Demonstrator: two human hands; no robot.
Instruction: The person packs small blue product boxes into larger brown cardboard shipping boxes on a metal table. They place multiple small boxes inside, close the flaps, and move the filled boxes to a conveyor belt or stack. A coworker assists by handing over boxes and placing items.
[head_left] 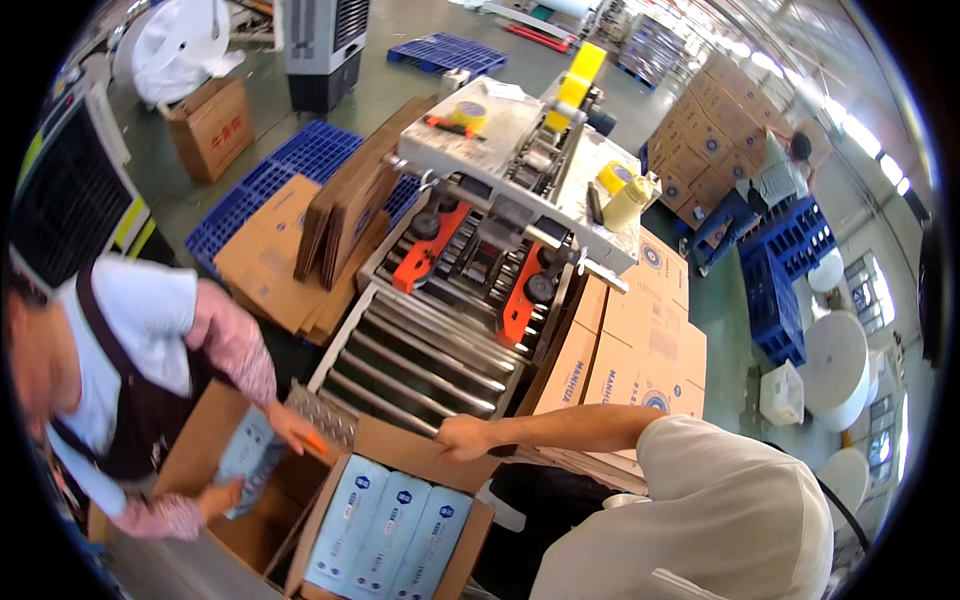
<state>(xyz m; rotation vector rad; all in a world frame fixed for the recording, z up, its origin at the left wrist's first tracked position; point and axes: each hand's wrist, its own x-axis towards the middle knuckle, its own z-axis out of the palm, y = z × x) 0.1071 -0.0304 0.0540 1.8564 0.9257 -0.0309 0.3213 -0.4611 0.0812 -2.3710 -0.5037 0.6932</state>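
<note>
— Three light-blue packs (pixel 395 530), side by side in an open cardboard carton (pixel 480 545), lower middle.
— Fingers?
— Right hand (pixel 466 438): fingers curled in, little gap between them, at the upper edge of the carton's raised far flap (pixel 400 445), near the end of the rollers. Contact with the edge looks likely; cannot tell whether they pinch it. Left hand out of view; cannot tell its state.
— Markings?
— Dark-blue emblem on each pack, toward the far end; finer print too small to make out. Flattened cartons (pixel 645 345) right of the conveyor bear blue lettering and round emblems.
— Materials?
— Packs: long, smooth-wrapped, softly rounded. Carton: plain brown board, flaps up. Roller conveyor (pixel 420 365): shiny metal cylinders, running up to a machine with orange side guides (pixel 432 248) and dark round wheels. Yellow tape roll (pixel 583 72) upright at its top.
— To the left?
— Co-worker (pixel 130 350), dark apron, pink patterned sleeves, with another light-blue pack (pixel 248 455) inside a second open carton (pixel 195 425). Orange object (pixel 316 442) also held there, blurred; kind unclear.
</note>
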